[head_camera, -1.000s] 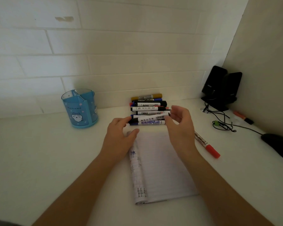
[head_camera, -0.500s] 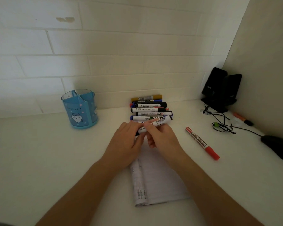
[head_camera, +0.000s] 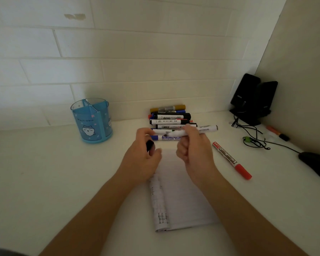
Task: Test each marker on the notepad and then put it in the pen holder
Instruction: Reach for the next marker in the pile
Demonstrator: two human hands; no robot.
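Note:
My right hand (head_camera: pixel 193 146) grips a white-barrelled marker (head_camera: pixel 205 129) held level above the far end of the notepad (head_camera: pixel 185 196). My left hand (head_camera: pixel 143 156) pinches its black cap (head_camera: pixel 149 145), pulled off and apart from the barrel. Behind my hands lies a stack of several markers (head_camera: pixel 171 120) against the wall, the nearest one with a blue end (head_camera: pixel 166 138). The blue pen holder (head_camera: pixel 92 121) stands at the left by the wall, its compartments showing nothing inside.
A red-capped marker (head_camera: pixel 231 159) lies right of the notepad. Black speakers (head_camera: pixel 253 100) with tangled cables (head_camera: pixel 253 139) fill the back right corner, an orange marker (head_camera: pixel 277 133) beside them. A black mouse (head_camera: pixel 316 163) sits at the right edge.
My hands picked a marker from the stack, brought it together over the notepad, then pulled apart: the cap came off in my left hand, the barrel stayed in my right.

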